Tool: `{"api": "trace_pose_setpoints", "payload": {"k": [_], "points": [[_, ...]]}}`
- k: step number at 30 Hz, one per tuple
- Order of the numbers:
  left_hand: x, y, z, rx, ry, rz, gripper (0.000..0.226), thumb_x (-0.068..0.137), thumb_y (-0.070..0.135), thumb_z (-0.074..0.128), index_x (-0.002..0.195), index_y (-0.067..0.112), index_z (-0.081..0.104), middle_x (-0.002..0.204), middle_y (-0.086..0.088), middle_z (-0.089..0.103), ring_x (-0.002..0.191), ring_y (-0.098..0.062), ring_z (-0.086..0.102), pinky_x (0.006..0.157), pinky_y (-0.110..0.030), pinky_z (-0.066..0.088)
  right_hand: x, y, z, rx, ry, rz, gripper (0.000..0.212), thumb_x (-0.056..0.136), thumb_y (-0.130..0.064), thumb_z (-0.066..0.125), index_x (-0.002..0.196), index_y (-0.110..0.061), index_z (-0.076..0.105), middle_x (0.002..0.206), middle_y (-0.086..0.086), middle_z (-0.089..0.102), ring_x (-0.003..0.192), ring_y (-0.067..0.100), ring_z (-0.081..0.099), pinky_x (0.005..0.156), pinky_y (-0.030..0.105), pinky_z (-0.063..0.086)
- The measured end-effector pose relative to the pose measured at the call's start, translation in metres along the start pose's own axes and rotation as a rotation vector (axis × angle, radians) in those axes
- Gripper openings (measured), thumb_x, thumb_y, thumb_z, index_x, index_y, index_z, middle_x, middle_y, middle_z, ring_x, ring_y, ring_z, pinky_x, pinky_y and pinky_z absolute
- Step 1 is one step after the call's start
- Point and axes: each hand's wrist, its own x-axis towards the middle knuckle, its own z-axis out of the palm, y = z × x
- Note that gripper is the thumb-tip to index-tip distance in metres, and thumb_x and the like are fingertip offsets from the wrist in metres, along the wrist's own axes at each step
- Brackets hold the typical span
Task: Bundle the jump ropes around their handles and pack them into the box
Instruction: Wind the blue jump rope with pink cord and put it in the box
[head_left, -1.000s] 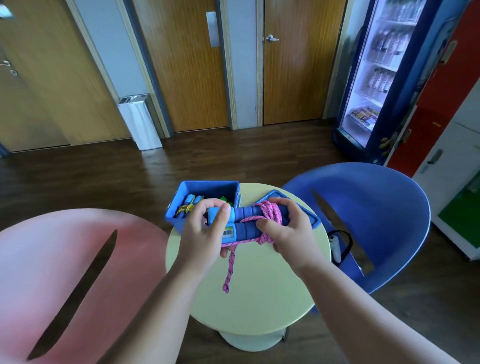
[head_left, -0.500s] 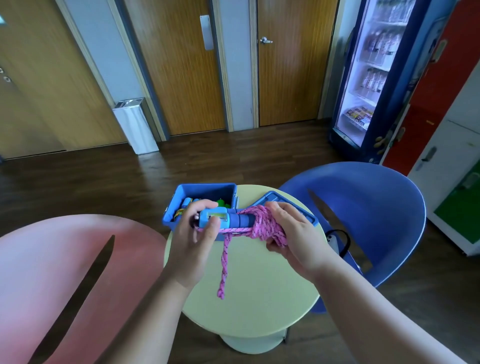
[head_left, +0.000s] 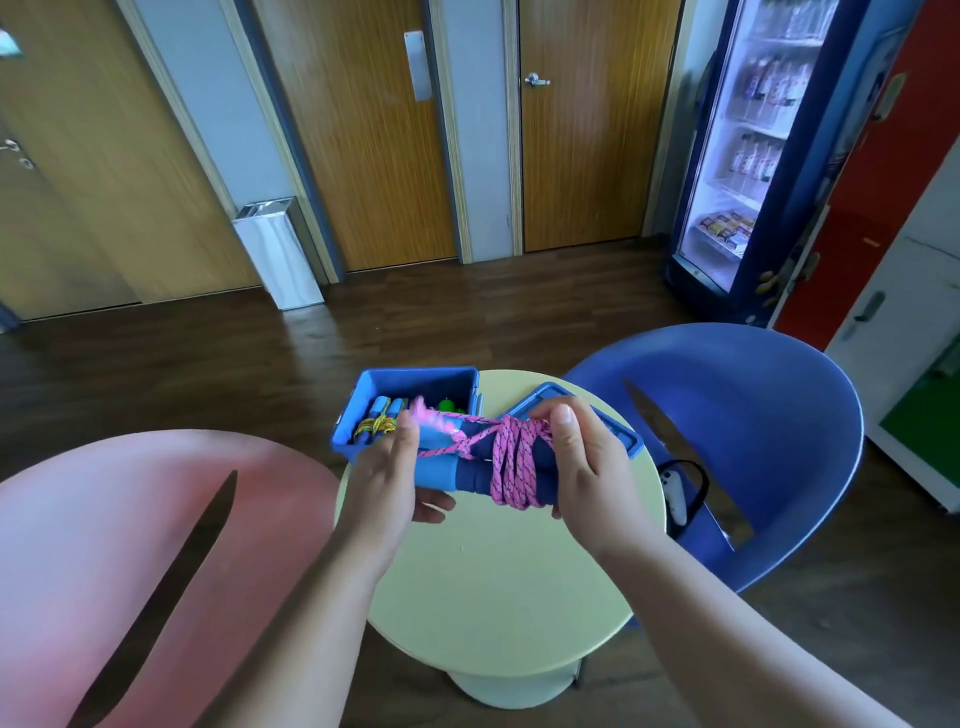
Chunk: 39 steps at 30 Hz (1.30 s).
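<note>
One view is given, from the head camera. A pair of blue handles (head_left: 452, 470) is held side by side above the round pale table (head_left: 498, 582), with the pink rope (head_left: 514, 462) wound in several turns around their right part. The left hand (head_left: 392, 475) is closed on the handles' left end, and a blurred pink rope end (head_left: 431, 418) is seen at its fingertips, with strands running across from there to the coil. The right hand (head_left: 587, 467) is closed around the coil and the handles' right end, thumb on top.

At 12 o'clock from the hands, an open blue box (head_left: 415, 379) is set at the table's far edge. Inside it, another bundled jump rope (head_left: 382, 418) with blue handles and a yellowish cord is lying at the left, and a green object (head_left: 447, 405) is partly seen at the right. The box lid (head_left: 621, 441) is lying at 1 o'clock, partly hidden by the right hand.

A pink chair (head_left: 130, 545) is placed at 9 o'clock from the table and a blue chair (head_left: 727, 415) at 3 o'clock.
</note>
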Motion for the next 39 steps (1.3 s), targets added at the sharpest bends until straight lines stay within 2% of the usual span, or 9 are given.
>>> {"api": "trace_pose_setpoints", "payload": {"k": [4, 12, 16, 19, 23, 27, 32, 35, 39], "points": [[-0.007, -0.009, 0.002, -0.081, 0.029, 0.156, 0.022, 0.107, 0.039, 0.050, 0.126, 0.033, 0.060, 0.097, -0.012, 0.073, 0.050, -0.034, 0.067, 0.048, -0.038, 0.057, 0.002, 0.002, 0.006, 0.020, 0.030, 0.082, 0.041, 0.102, -0.055, 0.028, 0.089, -0.031, 0.059, 0.074, -0.015, 0.059, 0.067, 0.014, 0.056, 0.062, 0.031, 0.044], [-0.012, -0.008, -0.005, -0.064, -0.007, 0.307, 0.018, 0.092, 0.030, 0.059, 0.107, 0.036, 0.065, 0.077, -0.007, 0.068, 0.041, -0.034, 0.058, 0.043, -0.037, 0.050, 0.018, -0.009, -0.005, 0.024, -0.165, 0.216, 0.039, 0.111, -0.033, 0.031, 0.087, -0.024, 0.060, 0.067, 0.000, 0.058, 0.051, 0.016, 0.056, 0.043, 0.032, 0.046], [-0.018, -0.011, -0.006, 0.018, 0.016, 0.367, 0.017, 0.095, 0.027, 0.057, 0.104, 0.039, 0.065, 0.067, -0.004, 0.064, 0.040, -0.032, 0.057, 0.040, -0.034, 0.047, 0.033, -0.010, -0.008, -0.166, -0.267, 0.161, 0.039, 0.108, -0.038, 0.041, 0.083, -0.022, 0.065, 0.072, -0.008, 0.063, 0.066, 0.010, 0.058, 0.067, 0.031, 0.048], [-0.020, -0.016, -0.005, 0.073, -0.007, 0.350, 0.016, 0.103, 0.021, 0.062, 0.106, 0.036, 0.065, 0.067, -0.004, 0.063, 0.041, -0.033, 0.057, 0.041, -0.033, 0.047, 0.046, -0.019, -0.008, -0.310, -0.292, 0.001, 0.017, 0.102, -0.041, 0.056, 0.107, -0.029, 0.068, 0.092, -0.019, 0.069, 0.084, 0.003, 0.065, 0.073, 0.026, 0.047], [-0.022, -0.024, 0.000, 0.085, -0.065, 0.332, 0.016, 0.104, 0.016, 0.059, 0.112, 0.029, 0.064, 0.082, -0.002, 0.069, 0.042, -0.030, 0.058, 0.043, -0.036, 0.048, 0.058, -0.037, 0.009, -0.198, -0.468, -0.047, 0.053, 0.098, -0.040, 0.066, 0.146, -0.040, 0.044, 0.104, -0.011, 0.077, 0.096, 0.010, 0.073, 0.090, 0.035, 0.058], [-0.021, -0.028, 0.001, 0.075, -0.048, 0.320, 0.018, 0.104, 0.015, 0.058, 0.109, 0.032, 0.065, 0.076, -0.002, 0.067, 0.043, -0.029, 0.058, 0.043, -0.036, 0.048, 0.067, -0.040, 0.025, -0.117, -0.581, 0.034, 0.057, 0.095, -0.024, 0.072, 0.146, -0.037, 0.048, 0.094, 0.012, 0.076, 0.084, 0.031, 0.072, 0.081, 0.054, 0.059], [-0.020, -0.033, 0.000, 0.071, -0.049, 0.319, 0.020, 0.104, 0.014, 0.058, 0.107, 0.033, 0.065, 0.075, -0.001, 0.067, 0.043, -0.029, 0.058, 0.043, -0.036, 0.048, 0.068, -0.031, 0.027, -0.200, -0.572, 0.046, 0.029, 0.093, -0.010, 0.073, 0.121, -0.016, 0.073, 0.062, -0.033, 0.062, 0.058, -0.008, 0.056, 0.061, 0.009, 0.041], [-0.020, -0.036, -0.001, 0.055, -0.042, 0.309, 0.020, 0.104, 0.015, 0.058, 0.106, 0.034, 0.064, 0.075, -0.001, 0.067, 0.043, -0.029, 0.058, 0.043, -0.036, 0.047, 0.063, -0.028, 0.026, -0.165, -0.490, 0.071, 0.020, 0.092, -0.011, 0.075, 0.112, -0.014, 0.076, 0.066, -0.019, 0.062, 0.055, -0.006, 0.054, 0.059, 0.011, 0.040], [-0.015, -0.041, -0.006, -0.003, 0.024, 0.278, 0.016, 0.103, 0.017, 0.061, 0.104, 0.034, 0.064, 0.075, -0.006, 0.066, 0.042, -0.029, 0.057, 0.041, -0.036, 0.047, 0.058, -0.029, 0.016, -0.091, -0.379, 0.099, 0.046, 0.089, -0.013, 0.077, 0.129, -0.031, 0.061, 0.074, 0.015, 0.067, 0.058, 0.019, 0.052, 0.058, 0.038, 0.043]]}}
